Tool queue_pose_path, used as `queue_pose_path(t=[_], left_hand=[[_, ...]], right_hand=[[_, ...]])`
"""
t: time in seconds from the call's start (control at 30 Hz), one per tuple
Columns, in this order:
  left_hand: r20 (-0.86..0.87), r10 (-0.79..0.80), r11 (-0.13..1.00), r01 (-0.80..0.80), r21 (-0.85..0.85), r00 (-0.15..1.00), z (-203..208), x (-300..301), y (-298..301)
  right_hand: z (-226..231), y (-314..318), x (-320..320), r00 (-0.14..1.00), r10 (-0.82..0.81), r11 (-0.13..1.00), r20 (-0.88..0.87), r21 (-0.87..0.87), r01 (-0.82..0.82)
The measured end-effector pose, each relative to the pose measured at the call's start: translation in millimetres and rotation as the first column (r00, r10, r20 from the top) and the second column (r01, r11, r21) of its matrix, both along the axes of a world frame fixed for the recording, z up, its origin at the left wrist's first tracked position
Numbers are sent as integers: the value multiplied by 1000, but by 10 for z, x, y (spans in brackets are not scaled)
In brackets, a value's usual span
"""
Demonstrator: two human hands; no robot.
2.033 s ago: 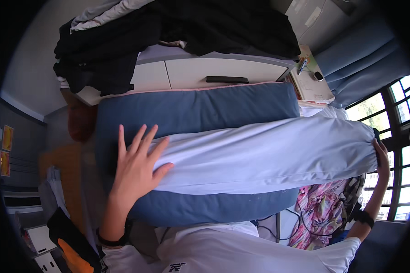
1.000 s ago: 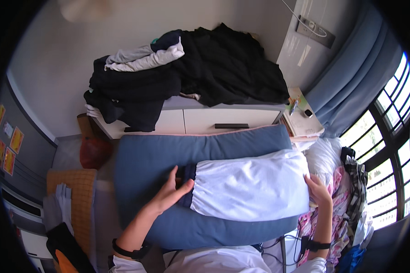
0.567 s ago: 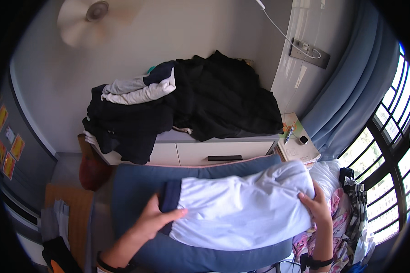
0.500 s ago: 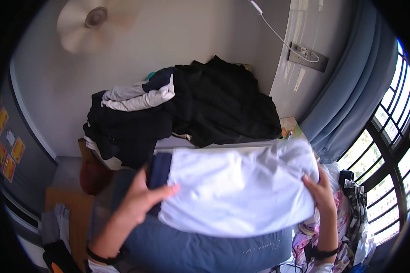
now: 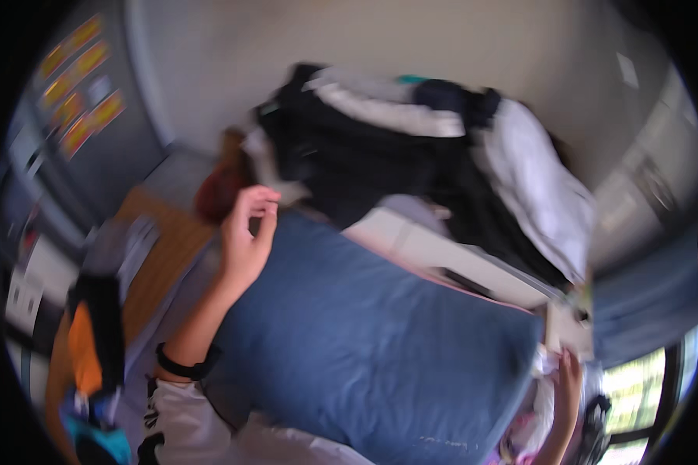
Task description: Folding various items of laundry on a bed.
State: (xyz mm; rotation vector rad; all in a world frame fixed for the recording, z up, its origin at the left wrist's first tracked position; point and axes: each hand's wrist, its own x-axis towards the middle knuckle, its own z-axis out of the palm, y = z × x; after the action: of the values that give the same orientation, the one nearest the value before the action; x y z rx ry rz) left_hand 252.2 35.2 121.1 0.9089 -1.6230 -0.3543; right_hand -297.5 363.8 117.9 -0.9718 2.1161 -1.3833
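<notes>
My left hand (image 5: 248, 236) is raised at the left edge of a large blue cushion (image 5: 380, 325). Its thumb and fingertips curl together, with nothing visible between them. At the cushion's right side my right hand (image 5: 568, 384) points upward with fingers fairly straight. It is smeared by motion and seems to hold nothing. Beyond the cushion, a white folded garment (image 5: 539, 186) lies slanting over the right part of a pile of black clothes (image 5: 357, 159). A white and grey folded garment (image 5: 388, 108) with a dark end rests on top of the pile.
Below the clothes runs a white ledge (image 5: 465, 263). A reddish-brown object (image 5: 219, 190) stands near the wooden board (image 5: 159, 205) at left. Black and orange cloth (image 5: 85, 349) lies by the board. At right are a blue curtain (image 5: 644, 287) and a barred window (image 5: 636, 391).
Both hands have let go of the white garment, which now lies on the black clothes. My hands have moved apart. The view has turned, tilting the scene and showing more of the cushion.
</notes>
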Motion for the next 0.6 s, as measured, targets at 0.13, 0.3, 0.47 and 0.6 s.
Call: queue_pose_path(t=[0.13, 0.3, 0.47, 0.6], left_hand=[[140, 553, 778, -569, 266, 822, -1418, 1828, 1021], [488, 864, 96, -992, 79, 122, -2117, 3408, 2480], [568, 783, -364, -927, 89, -253, -2056, 4202, 3117], [616, 699, -422, -905, -57, -364, -1790, 4439, 3200]], right_hand=[[-43, 555, 1001, 929, 230, 933, 290, 206, -295], [-183, 426, 1444, 872, 183, 886, 455, 308, -347], [125, -218, 1872, 580, 644, 438, 498, 381, -814], [117, -499, 2205, 574, 660, 442, 485, 367, -818]])
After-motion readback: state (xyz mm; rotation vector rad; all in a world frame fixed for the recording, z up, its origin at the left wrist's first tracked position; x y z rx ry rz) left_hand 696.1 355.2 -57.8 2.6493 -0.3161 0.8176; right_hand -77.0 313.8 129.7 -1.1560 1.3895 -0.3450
